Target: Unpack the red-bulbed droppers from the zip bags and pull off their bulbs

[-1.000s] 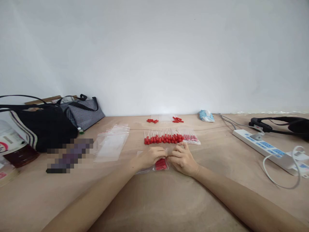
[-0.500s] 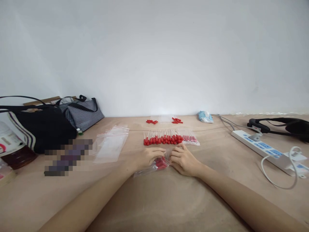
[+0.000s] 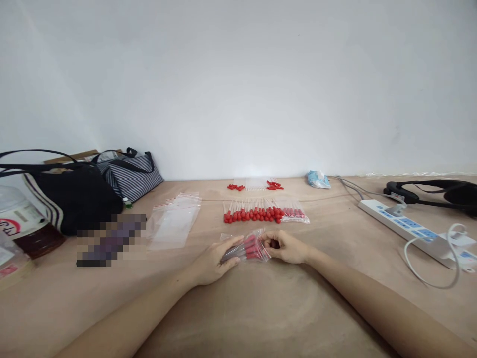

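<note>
A clear zip bag (image 3: 253, 247) with several red-tipped sticks inside is held just above the table between my two hands. My left hand (image 3: 217, 261) grips its left end, with the thumb below and the fingers on top. At the right end, the bent fingers of my right hand (image 3: 286, 246) pinch the bag's edge. Beyond my hands lies a row of loose sticks with red heads (image 3: 251, 214), their pale shafts pointing away from me. A filled clear bag (image 3: 295, 212) touches the row's right end.
Flat zip bags (image 3: 175, 221) lie left, near a blurred-out object (image 3: 112, 241). More red pieces (image 3: 275, 185) are by the wall. Black (image 3: 82, 199) and striped bags (image 3: 134, 174) stand left with a bottle (image 3: 33, 228). A power strip (image 3: 406, 226), cable and black headset (image 3: 428, 194) occupy the right.
The filled bag has been lifted and tilted, so its red ends show more. My left hand has moved back and left along it; my right hand has turned and now pinches the right edge.
</note>
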Tool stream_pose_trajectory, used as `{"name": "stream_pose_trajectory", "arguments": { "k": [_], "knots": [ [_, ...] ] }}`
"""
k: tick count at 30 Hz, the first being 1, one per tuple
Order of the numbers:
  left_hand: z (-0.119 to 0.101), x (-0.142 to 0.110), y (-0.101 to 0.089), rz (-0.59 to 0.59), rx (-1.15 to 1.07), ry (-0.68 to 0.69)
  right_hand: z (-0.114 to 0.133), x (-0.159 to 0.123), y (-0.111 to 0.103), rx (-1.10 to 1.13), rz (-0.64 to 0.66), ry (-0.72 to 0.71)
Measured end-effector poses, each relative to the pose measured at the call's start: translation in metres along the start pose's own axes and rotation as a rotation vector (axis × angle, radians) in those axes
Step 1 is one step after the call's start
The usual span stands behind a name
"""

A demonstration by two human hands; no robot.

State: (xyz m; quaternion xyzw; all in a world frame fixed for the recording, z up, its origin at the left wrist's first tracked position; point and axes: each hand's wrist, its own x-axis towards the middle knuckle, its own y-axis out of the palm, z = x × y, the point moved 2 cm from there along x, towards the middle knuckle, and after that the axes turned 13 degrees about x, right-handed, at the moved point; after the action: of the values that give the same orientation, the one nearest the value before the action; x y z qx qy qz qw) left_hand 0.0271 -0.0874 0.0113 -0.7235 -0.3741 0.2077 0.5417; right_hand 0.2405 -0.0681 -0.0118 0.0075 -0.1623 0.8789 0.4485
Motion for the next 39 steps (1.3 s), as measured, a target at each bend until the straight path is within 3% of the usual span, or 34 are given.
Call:
{"name": "stream_pose_trajectory", "arguments": {
  "k": [7,14,22,26,31,34,36,39],
  "knots": [
    [0.0,0.001,0.001,-0.027,-0.008,0.02,-0.003,0.0,0.0,-0.015,-0.178,-0.008],
    [0.002,0.004,0.0,-0.031,0.021,0.026,-0.001,0.003,0.006,0.061,-0.123,0.064],
    [0.003,0.003,0.0,-0.03,0.013,0.041,-0.001,0.001,0.006,0.09,-0.153,-0.039],
    [0.003,0.003,-0.001,-0.028,0.027,0.015,-0.005,-0.002,-0.012,0.326,-0.264,0.034],
    [0.003,0.003,-0.001,-0.028,0.02,0.025,-0.015,-0.015,-0.062,0.507,-0.421,0.084],
    [0.004,0.002,0.0,-0.027,0.018,0.025,-0.015,-0.022,-0.088,0.593,-0.584,0.042],
    [0.006,0.003,0.0,-0.07,0.012,0.034,-0.012,-0.019,-0.095,0.623,-0.672,-0.022],
    [0.014,0.009,-0.001,-0.236,0.008,0.004,-0.004,-0.003,-0.087,0.529,-0.736,-0.104]
  ]
}}
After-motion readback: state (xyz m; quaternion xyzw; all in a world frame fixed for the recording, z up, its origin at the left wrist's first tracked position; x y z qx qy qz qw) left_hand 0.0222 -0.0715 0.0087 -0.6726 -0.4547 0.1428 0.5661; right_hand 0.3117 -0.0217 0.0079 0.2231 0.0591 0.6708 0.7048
